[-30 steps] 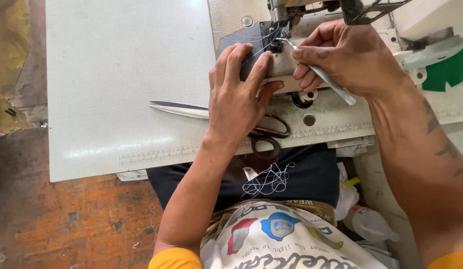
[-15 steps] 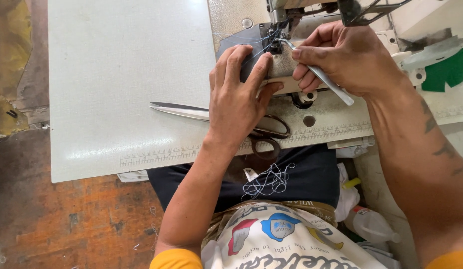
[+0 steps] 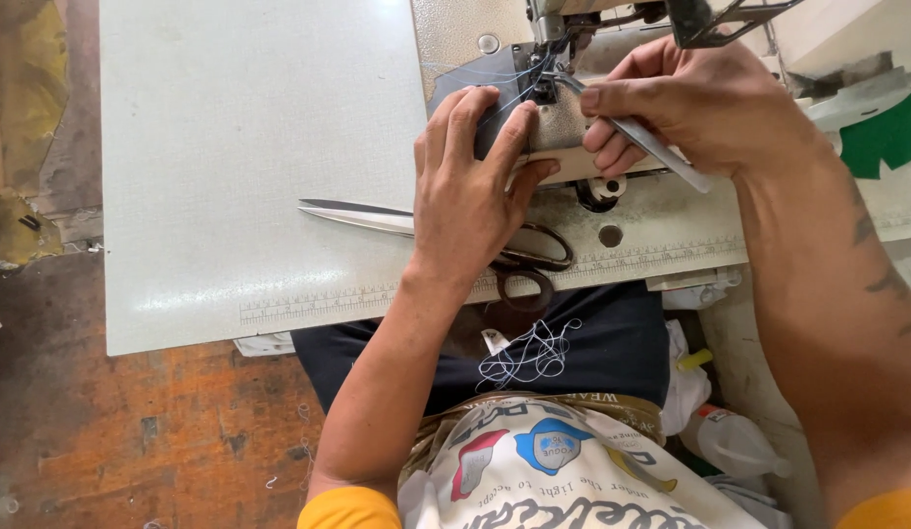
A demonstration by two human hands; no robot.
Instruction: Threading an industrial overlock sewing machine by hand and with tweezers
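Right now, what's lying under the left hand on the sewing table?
Large scissors lie under the left hand: blades stick out left, dark handle loops show by the wrist. Their pivot is covered. The fingertips press dark fabric near the needle.

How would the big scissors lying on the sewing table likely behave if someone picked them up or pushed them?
The scissors look all metal with long blades, so probably stiff and fairly heavy for their size. They lie flat on the smooth pale table, so a push would likely slide them, not roll them. The left hand covers their pivot, hiding how loosely the blades swing.

packages: 1 clear plastic bottle, red neck, lying lower right | labels, signs, screens: none
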